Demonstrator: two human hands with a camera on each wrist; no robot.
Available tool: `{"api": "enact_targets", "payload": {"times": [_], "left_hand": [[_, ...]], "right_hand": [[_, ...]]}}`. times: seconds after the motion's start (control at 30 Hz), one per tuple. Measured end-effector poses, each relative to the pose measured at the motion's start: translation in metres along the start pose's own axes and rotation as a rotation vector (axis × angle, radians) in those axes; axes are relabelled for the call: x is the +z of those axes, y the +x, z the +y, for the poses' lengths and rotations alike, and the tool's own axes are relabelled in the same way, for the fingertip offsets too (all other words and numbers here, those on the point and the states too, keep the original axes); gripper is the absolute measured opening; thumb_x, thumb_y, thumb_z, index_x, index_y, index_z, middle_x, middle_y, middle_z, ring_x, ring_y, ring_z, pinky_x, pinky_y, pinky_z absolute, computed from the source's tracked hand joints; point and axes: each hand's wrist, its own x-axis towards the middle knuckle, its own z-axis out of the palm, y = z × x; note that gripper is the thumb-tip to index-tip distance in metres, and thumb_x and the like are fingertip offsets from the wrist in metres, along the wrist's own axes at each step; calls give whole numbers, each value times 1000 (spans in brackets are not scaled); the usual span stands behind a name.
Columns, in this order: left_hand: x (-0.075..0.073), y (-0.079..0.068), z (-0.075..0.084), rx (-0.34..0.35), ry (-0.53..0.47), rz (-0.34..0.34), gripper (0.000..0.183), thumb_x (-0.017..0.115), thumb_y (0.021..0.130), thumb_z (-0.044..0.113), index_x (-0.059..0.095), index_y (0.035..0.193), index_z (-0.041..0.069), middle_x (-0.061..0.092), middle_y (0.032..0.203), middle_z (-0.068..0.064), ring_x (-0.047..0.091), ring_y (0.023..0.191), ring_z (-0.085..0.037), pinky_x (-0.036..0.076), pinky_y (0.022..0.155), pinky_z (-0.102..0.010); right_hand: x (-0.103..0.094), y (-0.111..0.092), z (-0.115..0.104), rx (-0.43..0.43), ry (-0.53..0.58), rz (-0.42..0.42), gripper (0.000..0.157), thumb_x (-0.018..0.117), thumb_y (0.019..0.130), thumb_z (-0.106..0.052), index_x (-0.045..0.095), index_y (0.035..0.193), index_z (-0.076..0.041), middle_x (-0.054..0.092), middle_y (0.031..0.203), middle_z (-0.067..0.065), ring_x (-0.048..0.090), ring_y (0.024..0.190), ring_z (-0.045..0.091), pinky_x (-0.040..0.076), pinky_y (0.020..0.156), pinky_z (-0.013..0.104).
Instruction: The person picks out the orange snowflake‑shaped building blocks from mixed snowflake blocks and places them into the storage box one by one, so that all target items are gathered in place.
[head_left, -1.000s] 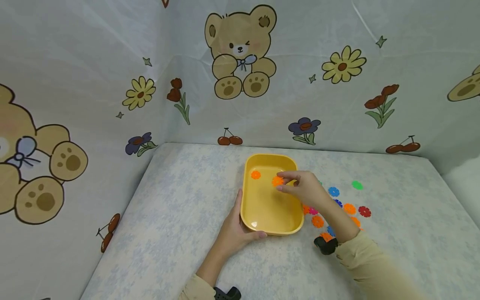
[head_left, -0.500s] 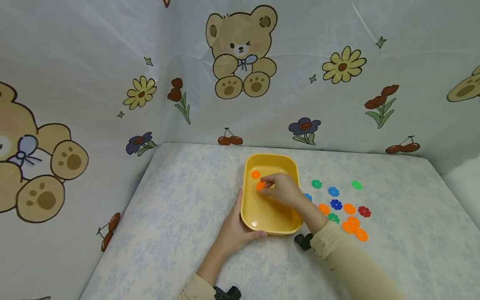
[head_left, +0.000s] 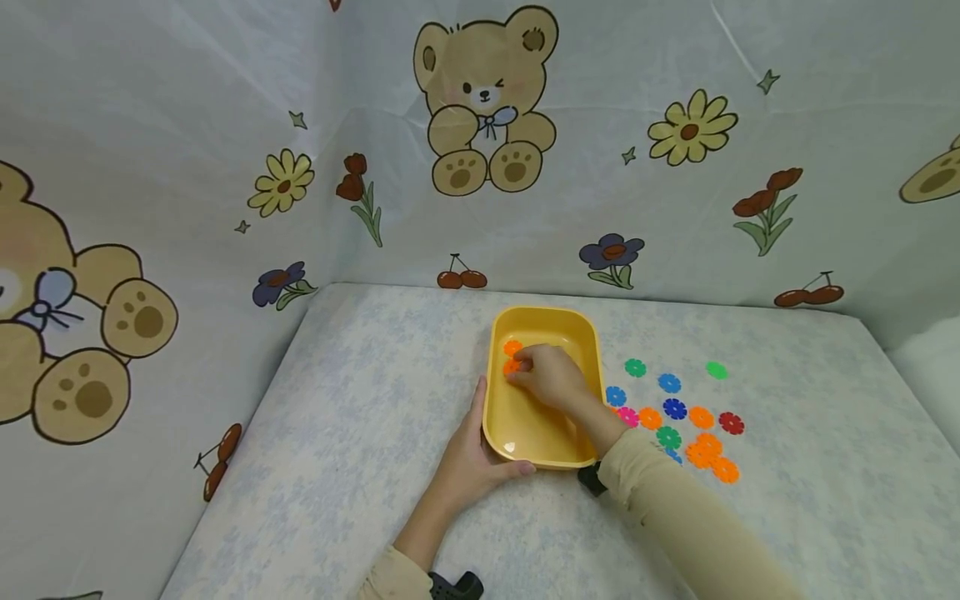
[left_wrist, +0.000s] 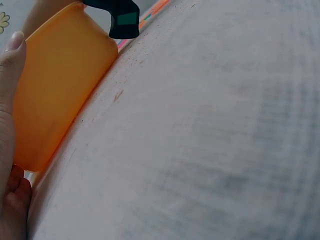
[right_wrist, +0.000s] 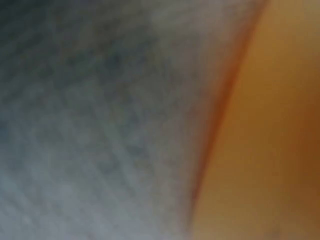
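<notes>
A yellow plastic tray [head_left: 543, 433] stands on the table, and my left hand [head_left: 468, 462] grips its near left corner, thumb along the front wall. The left wrist view shows that thumb and fingertips around the tray's outer wall [left_wrist: 65, 85]. Inside the tray, my right hand [head_left: 553, 379] pinches an orange flower-shaped plastic disc [head_left: 511, 367] near the left wall. Just beyond it lies another orange disc [head_left: 512, 347] on the tray floor. My right fingers partly hide the pinched disc. The right wrist view is blurred, with only the tray's wall [right_wrist: 265, 140] and the tabletop recognisable.
To the right of the tray lie several loose discs, among them a green disc [head_left: 635, 367], a dark blue disc [head_left: 675, 408], a red disc [head_left: 731, 423] and a cluster of orange discs [head_left: 705, 450]. A printed curtain [head_left: 525, 242] stands behind the table.
My right hand has moved left and down into the tray with the orange disc, bringing it close to the other one. My left hand has stayed on the tray's corner.
</notes>
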Motion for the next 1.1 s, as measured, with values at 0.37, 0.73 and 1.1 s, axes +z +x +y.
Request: {"api": "enact_targets", "payload": {"times": [0.37, 0.73, 1.1], "left_hand": [[1, 0, 0, -3, -9, 1, 128, 87, 69, 52, -7, 156, 47, 12, 167, 10, 24, 150, -12, 24, 123, -49], [1, 0, 2, -6, 5, 15, 130, 87, 70, 52, -4, 160, 34, 12, 165, 14, 23, 150, -12, 24, 122, -50], [3, 0, 2, 2, 3, 11, 130, 87, 70, 51, -5, 160, 32, 10, 165, 15, 21, 151, -13, 25, 122, -51]], "right_hand": [[6, 1, 3, -43, -125, 19, 29, 75, 89, -34, 77, 110, -15, 74, 97, -2, 60, 82, 17, 53, 78, 34], [-2, -7, -8, -97, -239, 16, 18, 75, 89, -29, 74, 97, -13, 57, 71, -1, 52, 67, 18, 41, 61, 28], [-72, -59, -14, -128, -148, 226, 35, 69, 95, -30, 69, 124, -10, 67, 93, 4, 45, 54, 15, 41, 50, 25]]}}
